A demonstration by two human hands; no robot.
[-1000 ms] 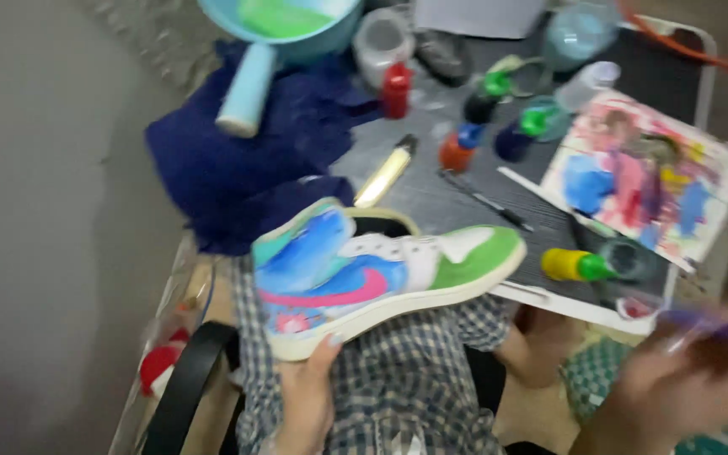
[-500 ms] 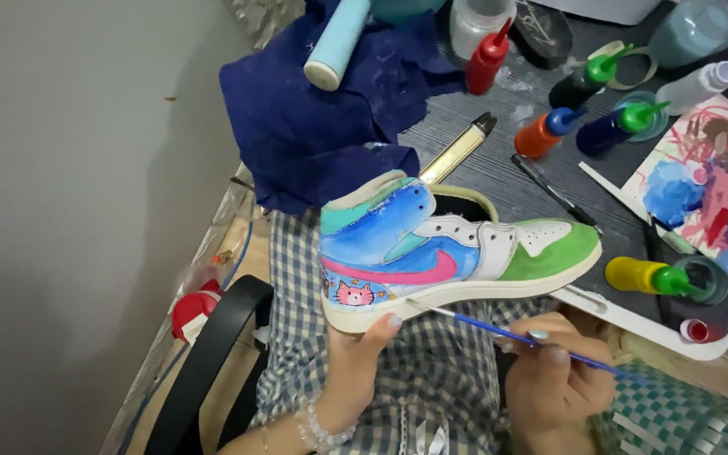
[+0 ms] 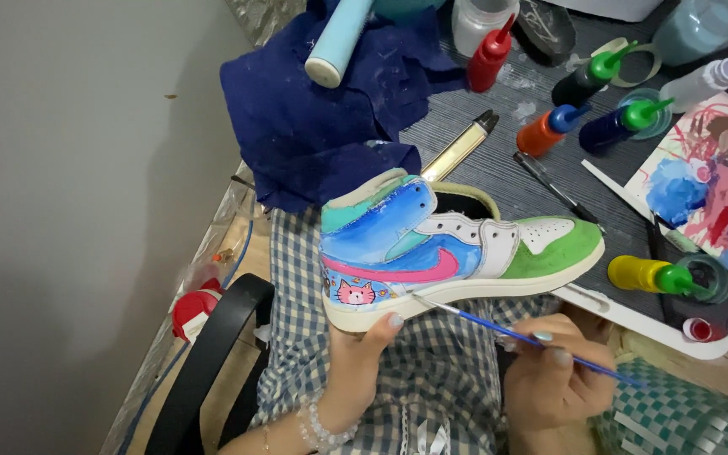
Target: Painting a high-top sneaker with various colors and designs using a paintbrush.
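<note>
Steadily, left hand (image 3: 355, 358) is gripping the shoe (image 3: 452, 248) underneath, right hand (image 3: 549, 379) pinching the brush (image 3: 520, 334) — any wobble risks smearing wet paint.

The left hand (image 3: 355, 354) gripped the painted shoe (image 3: 448, 248) from below at its heel, while the right hand (image 3: 554, 383) held a thin blue brush (image 3: 516, 330) whose tip touched the sole's edge, near the paint-bottle-strewn table (image 3: 499, 168).

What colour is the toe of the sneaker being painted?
Bright green on the sneaker toe, clearest in the head view.
</note>
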